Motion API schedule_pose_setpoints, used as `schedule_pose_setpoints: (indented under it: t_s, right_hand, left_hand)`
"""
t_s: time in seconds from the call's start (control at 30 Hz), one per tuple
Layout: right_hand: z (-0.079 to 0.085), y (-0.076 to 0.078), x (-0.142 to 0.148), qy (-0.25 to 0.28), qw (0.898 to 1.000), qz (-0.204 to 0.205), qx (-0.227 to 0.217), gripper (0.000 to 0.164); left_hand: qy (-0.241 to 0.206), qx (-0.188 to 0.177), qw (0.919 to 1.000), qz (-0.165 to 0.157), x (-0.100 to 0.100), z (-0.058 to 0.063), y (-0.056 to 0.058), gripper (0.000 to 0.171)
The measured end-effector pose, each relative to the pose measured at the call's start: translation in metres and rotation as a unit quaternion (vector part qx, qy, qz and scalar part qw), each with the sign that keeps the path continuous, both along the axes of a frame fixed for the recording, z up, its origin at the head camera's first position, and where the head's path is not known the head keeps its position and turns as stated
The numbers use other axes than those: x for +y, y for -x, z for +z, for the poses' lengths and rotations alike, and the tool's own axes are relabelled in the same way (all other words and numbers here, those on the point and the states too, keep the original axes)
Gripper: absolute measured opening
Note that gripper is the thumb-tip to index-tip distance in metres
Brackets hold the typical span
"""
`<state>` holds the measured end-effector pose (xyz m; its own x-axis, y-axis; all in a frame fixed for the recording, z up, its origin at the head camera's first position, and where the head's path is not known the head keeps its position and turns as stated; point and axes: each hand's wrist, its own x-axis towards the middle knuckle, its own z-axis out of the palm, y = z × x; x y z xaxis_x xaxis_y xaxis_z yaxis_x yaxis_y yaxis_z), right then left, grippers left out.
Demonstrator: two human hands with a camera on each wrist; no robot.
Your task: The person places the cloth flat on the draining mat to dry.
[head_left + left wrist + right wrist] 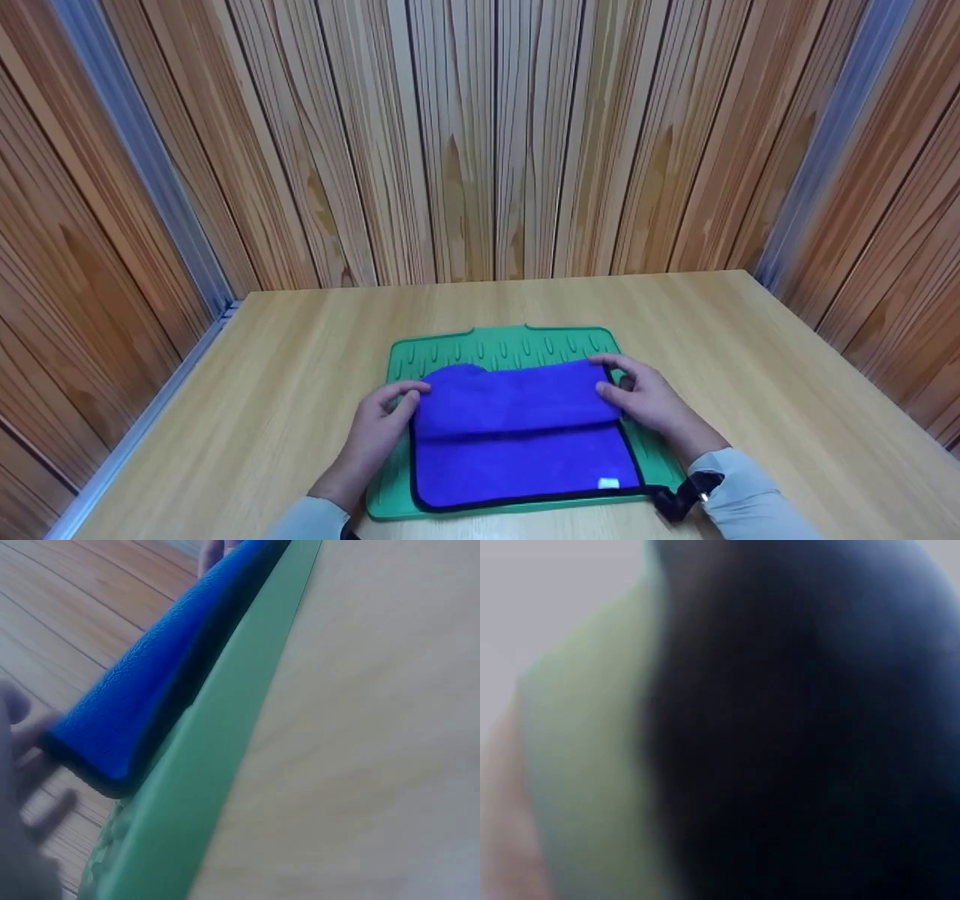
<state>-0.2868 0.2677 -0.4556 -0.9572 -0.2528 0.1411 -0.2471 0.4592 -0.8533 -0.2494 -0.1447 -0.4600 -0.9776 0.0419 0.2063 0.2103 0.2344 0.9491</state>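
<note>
A blue-purple cloth towel (pixel 525 465) with black edging lies on a green mat (pixel 502 345), its far part folded over toward the person. My left hand (pixel 379 420) pinches the left end of the folded part between thumb and index finger. At the opposite end, my right hand (pixel 649 394) holds the upper right corner, index finger along the top edge and thumb on the front face. The left wrist view shows the towel (pixel 142 697) standing tilted above the mat (pixel 217 735), the left hand's fingers (pixel 52 817) at its corner. A dark blur covers most of the right wrist view.
The mat has raised ribs and lies on a light wooden table (pixel 247 420). Wood-panelled walls (pixel 465 150) rise behind and at both sides. A black strap device (pixel 679 499) on the right wrist hangs over the mat's near right corner. A small white label (pixel 608 483) marks the towel's near right corner.
</note>
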Motion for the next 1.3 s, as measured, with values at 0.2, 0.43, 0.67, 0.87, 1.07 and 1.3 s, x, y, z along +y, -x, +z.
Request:
schedule_pose_setpoints:
  t_s: [0.2, 0.43, 0.67, 0.87, 1.07, 1.3]
  right_hand:
    - [-0.001, 0.001, 0.001, 0.042, 0.998, 0.003, 0.052, 0.014]
    - [-0.003, 0.001, 0.003, -0.046, 0.996, 0.082, -0.003, 0.03]
    - [-0.002, 0.001, 0.001, -0.024, 0.998, 0.037, -0.033, 0.048]
    - [-0.001, 0.001, -0.001, 0.036, 0.998, -0.049, 0.026, 0.021]
    - [-0.004, 0.002, -0.001, -0.037, 0.999, -0.01, 0.037, 0.019]
    - [-0.005, 0.003, 0.0, -0.067, 0.997, 0.02, 0.032, 0.026]
  left_hand:
    - [0.007, 0.062, 0.998, 0.01, -0.001, 0.001, -0.001, 0.023]
    - [0.1, -0.046, 0.9932, -0.037, 0.0, 0.003, -0.001, 0.03]
    - [0.079, -0.034, 0.996, -0.026, -0.001, -0.003, 0.001, 0.029]
    - [0.033, 0.055, 0.9969, 0.046, -0.001, -0.001, 0.002, 0.02]
    - [0.169, 0.011, 0.9849, 0.038, -0.001, -0.007, 0.003, 0.011]
    - [0.206, 0.005, 0.9786, -0.005, 0.001, -0.009, 0.002, 0.043]
